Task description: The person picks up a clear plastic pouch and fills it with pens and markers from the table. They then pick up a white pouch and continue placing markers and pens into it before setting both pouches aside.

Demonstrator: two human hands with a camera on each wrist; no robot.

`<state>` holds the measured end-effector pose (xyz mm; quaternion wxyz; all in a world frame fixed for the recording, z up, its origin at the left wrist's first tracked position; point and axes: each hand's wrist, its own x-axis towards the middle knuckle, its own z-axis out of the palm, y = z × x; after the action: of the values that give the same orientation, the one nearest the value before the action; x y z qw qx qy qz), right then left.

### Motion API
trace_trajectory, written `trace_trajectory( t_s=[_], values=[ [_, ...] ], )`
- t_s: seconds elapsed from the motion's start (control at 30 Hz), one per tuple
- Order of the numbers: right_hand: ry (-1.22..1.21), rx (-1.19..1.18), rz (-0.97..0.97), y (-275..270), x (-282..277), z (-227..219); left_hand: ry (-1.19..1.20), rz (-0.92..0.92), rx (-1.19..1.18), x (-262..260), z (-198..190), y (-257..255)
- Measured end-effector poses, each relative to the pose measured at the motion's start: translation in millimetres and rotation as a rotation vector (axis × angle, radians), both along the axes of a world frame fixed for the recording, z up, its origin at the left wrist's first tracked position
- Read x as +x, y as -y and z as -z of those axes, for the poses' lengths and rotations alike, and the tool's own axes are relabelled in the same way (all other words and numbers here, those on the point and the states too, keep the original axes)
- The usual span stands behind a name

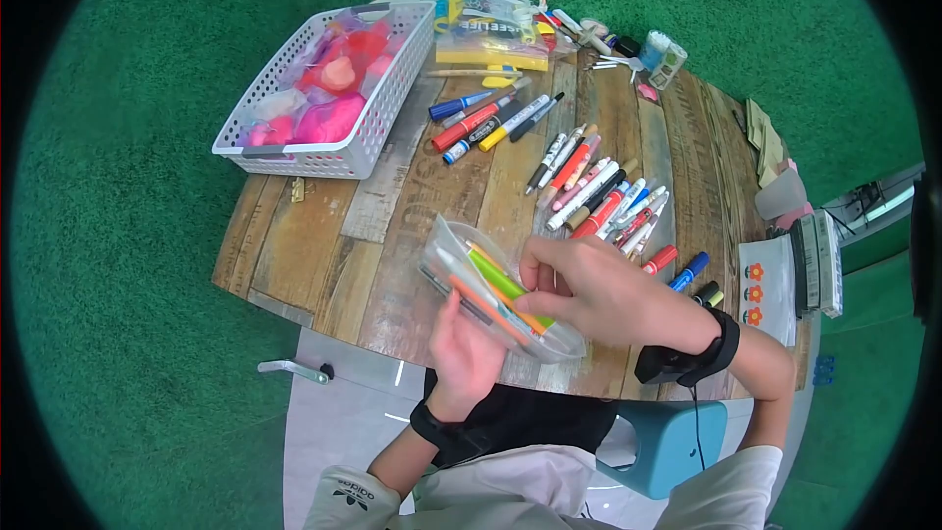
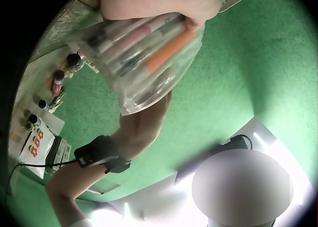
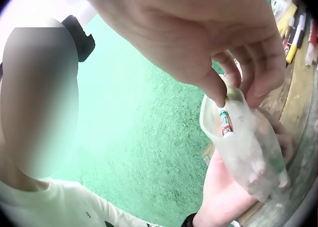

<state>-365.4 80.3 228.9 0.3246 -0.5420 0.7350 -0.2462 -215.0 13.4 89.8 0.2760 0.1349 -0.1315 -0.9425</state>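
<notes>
A translucent pouch (image 1: 564,342) with several pens inside is gripped by my left hand (image 1: 466,353), which lies along its near side; the left wrist view shows the pouch (image 2: 144,88) hanging below that hand (image 2: 161,3). My right hand (image 1: 613,290) is at the pouch's right end, thumb and fingertip pinching the end of a green pen (image 1: 498,277). In the right wrist view, the right hand (image 3: 218,43) reaches down to the pouch mouth, where a pen with a printed label (image 3: 226,121) shows. Fingers partly hide the pen ends.
Loose markers (image 1: 599,201) lie beyond my right hand, with more markers (image 1: 491,123) farther back. A white basket (image 1: 383,103) of pink bags stands at the back left. Zip bags (image 1: 491,39) lie at the far edge. A flower-sticker sheet (image 1: 770,285) and blue stool (image 1: 677,442) are at right.
</notes>
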Motion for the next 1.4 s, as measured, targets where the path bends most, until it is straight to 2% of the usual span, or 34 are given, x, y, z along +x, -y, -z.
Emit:
trace_trajectory(
  t_s=[0.07,0.17,0.27,0.4,0.47,0.6,0.67,0.9,1.0,1.3,1.4],
  values=[
    [0.124,0.048,0.000,-1.0,-4.2,2.9,-0.030,0.013,0.027,4.7,14.2,-0.7],
    [0.172,0.131,0.018,0.0,-8.1,5.0,-0.063,0.017,0.049,8.1,25.2,-0.7],
    [0.107,0.085,0.020,-0.9,-6.3,2.7,-0.033,-0.010,0.023,4.0,14.7,-0.1],
    [0.141,0.065,0.066,-2.5,-2.7,2.7,0.008,-0.003,-0.022,2.7,6.2,-1.2],
    [0.143,0.055,0.004,-2.3,-1.6,8.8,0.000,0.010,-0.075,5.8,14.5,-1.8],
    [0.109,0.069,0.003,-0.1,-1.3,11.8,0.000,0.035,-0.173,6.8,19.1,-2.6],
    [0.031,0.034,0.006,0.7,-3.0,14.0,-0.004,0.029,-0.166,5.0,17.7,-3.0],
    [0.099,0.019,0.001,-2.6,-2.4,9.9,-0.002,0.000,-0.151,4.6,18.8,-4.0],
    [0.043,0.039,-0.007,-1.0,-1.8,13.7,-0.024,0.027,-0.208,5.9,14.6,-1.9],
    [0.159,0.087,0.064,2.4,5.5,7.7,-0.031,0.009,-0.185,7.4,18.2,-4.6],
    [0.070,0.039,0.081,2.2,14.0,9.3,-0.001,0.001,-0.234,5.0,12.1,-4.2]
  ],
)
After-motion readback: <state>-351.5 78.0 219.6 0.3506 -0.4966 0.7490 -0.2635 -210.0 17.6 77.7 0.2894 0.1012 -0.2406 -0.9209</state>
